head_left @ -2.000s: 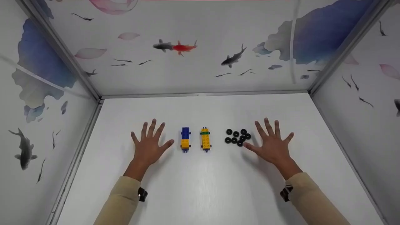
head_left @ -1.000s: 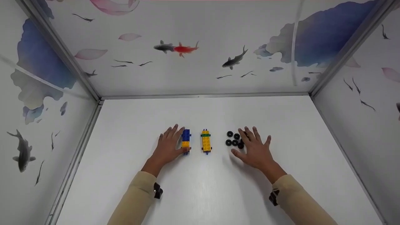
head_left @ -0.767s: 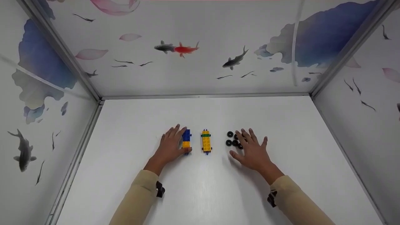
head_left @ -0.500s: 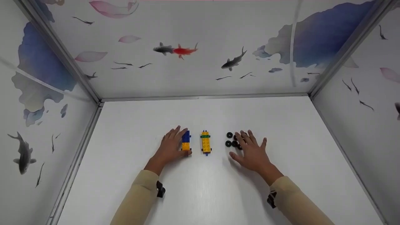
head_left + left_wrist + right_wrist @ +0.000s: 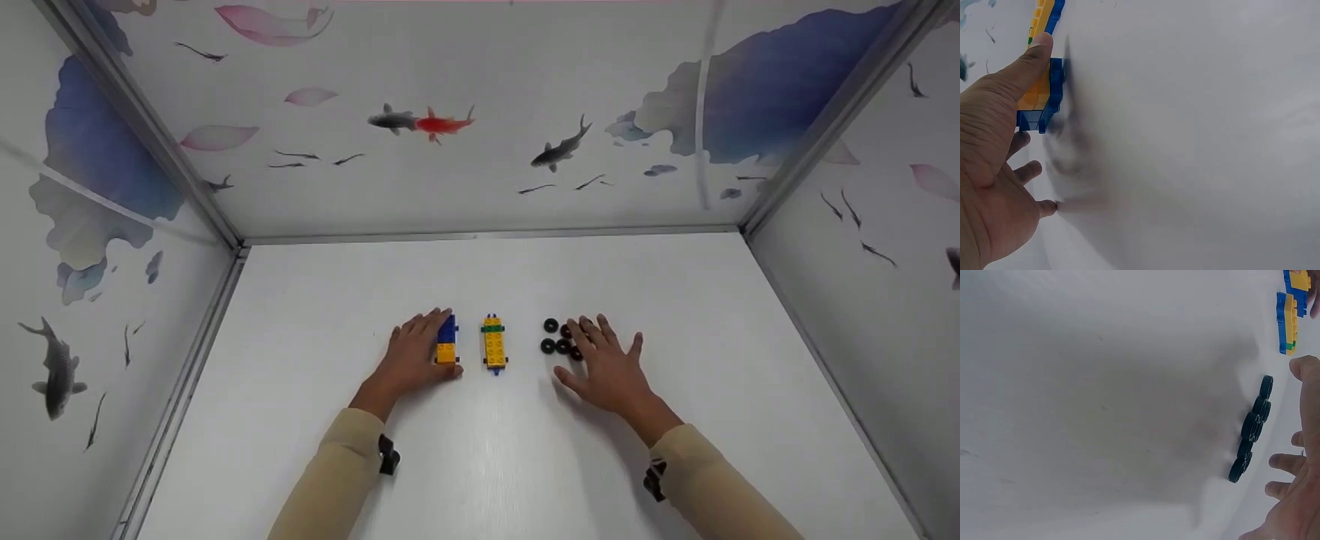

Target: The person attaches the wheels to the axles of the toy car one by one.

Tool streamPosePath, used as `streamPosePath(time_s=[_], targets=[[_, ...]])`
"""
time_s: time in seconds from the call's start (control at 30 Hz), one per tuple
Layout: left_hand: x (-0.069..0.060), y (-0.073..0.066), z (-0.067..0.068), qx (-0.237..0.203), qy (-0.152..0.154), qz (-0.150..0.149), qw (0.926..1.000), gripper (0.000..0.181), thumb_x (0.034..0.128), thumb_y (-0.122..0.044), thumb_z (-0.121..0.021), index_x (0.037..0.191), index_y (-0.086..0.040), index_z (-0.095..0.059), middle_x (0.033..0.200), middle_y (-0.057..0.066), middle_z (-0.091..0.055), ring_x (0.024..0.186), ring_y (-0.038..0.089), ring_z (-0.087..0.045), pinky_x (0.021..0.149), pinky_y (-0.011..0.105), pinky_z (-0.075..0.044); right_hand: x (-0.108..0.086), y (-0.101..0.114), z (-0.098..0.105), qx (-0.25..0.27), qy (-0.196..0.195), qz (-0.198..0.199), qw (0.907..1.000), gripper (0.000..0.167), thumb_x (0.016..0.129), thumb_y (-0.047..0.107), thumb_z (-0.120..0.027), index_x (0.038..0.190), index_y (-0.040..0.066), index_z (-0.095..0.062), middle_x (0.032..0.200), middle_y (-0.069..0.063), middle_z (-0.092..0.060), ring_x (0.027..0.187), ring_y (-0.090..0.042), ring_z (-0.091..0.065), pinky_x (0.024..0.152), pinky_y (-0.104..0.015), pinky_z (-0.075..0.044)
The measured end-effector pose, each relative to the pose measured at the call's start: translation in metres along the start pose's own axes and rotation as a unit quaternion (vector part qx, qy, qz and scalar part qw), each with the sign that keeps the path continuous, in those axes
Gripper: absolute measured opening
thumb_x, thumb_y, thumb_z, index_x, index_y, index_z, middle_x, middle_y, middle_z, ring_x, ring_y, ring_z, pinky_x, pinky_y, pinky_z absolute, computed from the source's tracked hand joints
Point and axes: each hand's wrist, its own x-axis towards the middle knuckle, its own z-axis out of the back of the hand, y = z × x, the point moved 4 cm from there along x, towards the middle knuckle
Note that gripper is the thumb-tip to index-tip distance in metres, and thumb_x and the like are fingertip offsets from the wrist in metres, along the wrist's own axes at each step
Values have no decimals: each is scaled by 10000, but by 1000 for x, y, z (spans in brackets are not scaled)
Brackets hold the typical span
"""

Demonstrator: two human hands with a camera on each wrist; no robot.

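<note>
A blue and yellow toy vehicle base (image 5: 446,352) lies beside my left hand (image 5: 409,364), whose thumb is at its near end and whose fingers reach along its left side to the far end; firm contact cannot be told. In the left wrist view the thumb covers part of that base (image 5: 1036,98). A second, mostly yellow base with a green strip (image 5: 494,349) lies to its right, untouched. My right hand (image 5: 611,371) spreads over several black wheels (image 5: 548,346), hiding some; its thumb points left. The right wrist view shows the wheels (image 5: 1251,426) beneath the fingers.
The white table (image 5: 480,465) is enclosed by a back wall (image 5: 465,187) and side walls printed with fish and petals. Metal edging runs along the wall bases. A small dark device (image 5: 388,455) sits at the left wrist, another (image 5: 654,480) at the right.
From wide apart, both hands have moved inward: the left to the blue and yellow base, the right over the wheels. Over the last half second they shift only slightly. The bases stay put.
</note>
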Motion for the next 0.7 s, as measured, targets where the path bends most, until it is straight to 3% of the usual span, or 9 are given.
streamPosePath(time_s=[0.23, 0.7], targets=[[0, -1, -1, 44, -19, 3, 10000, 1085, 909, -605, -858, 1769, -329, -255, 1840, 19, -297, 1691, 371, -289, 1377, 714, -130, -1, 0, -1, 68, -17, 14, 10000, 928, 1030, 643, -663, 1749, 161, -329, 1796, -164, -363, 1710, -441, -214, 1233, -926, -105], [7, -4, -8, 82, -40, 314, 9995, 1132, 880, -603, -875, 1770, -393, -208, 1807, -8, -355, 1646, 362, -312, 1360, 759, -61, -1, 2, -4, 91, 69, -13, 9999, 934, 1035, 636, -660, 1753, 148, -314, 1805, -160, -345, 1711, -437, -208, 1242, -916, -112]])
